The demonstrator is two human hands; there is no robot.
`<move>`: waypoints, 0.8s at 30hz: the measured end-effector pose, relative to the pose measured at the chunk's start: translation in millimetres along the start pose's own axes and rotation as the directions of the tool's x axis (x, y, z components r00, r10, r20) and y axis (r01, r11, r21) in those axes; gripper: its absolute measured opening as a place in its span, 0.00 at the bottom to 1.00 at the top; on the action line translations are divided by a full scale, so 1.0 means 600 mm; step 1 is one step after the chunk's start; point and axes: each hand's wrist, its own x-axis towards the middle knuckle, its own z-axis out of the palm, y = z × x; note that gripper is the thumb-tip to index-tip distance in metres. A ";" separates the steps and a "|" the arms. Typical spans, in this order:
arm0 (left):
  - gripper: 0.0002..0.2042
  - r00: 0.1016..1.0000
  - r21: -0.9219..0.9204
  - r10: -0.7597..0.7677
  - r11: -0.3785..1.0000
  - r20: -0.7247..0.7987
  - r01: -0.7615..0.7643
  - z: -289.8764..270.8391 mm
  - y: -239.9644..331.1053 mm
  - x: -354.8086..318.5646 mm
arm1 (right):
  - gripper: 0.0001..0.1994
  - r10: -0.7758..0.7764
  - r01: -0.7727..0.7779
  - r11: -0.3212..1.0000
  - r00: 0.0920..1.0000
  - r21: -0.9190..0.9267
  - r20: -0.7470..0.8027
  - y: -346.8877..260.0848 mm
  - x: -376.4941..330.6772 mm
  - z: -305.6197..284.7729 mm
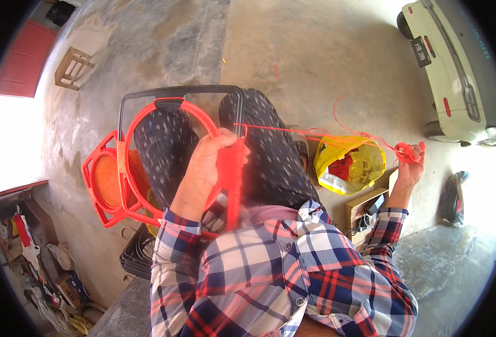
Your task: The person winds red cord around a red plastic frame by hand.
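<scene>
Around you a bare concrete floor (pixel 326 50) carries a yellow plastic bag (pixel 352 163), an open cardboard box (pixel 366 210) and a small wooden stool (pixel 72 68).

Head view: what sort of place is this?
Likely an outdoor concrete yard by a house, used as a work spot. A parked car stands on the bare concrete floor, with a small wooden stool and clutter along a wall.

You sit in outdoor home yard: bare concrete ground (pixel 293 50), parked pale car (pixel 455 67), small wooden stool (pixel 72 68), red door (pixel 26 59), cluttered junk pile (pixel 40 269) by wall, cardboard box (pixel 366 216) nearby.
</scene>
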 end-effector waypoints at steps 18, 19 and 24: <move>0.09 0.992 -0.008 -0.122 0.993 0.016 0.122 0.032 0.001 -0.004 | 0.10 0.759 0.006 0.158 0.638 -0.987 0.125 0.411 -0.132 0.165; 0.09 0.992 -0.013 -0.126 0.992 0.018 0.126 0.030 -0.003 -0.004 | 0.10 0.771 0.033 0.187 0.614 -0.982 0.167 0.410 -0.131 0.139; 0.05 0.992 -0.017 -0.116 0.993 0.054 0.117 0.005 -0.020 0.005 | 0.12 0.742 -0.100 0.091 0.671 -0.991 0.000 0.398 -0.100 0.135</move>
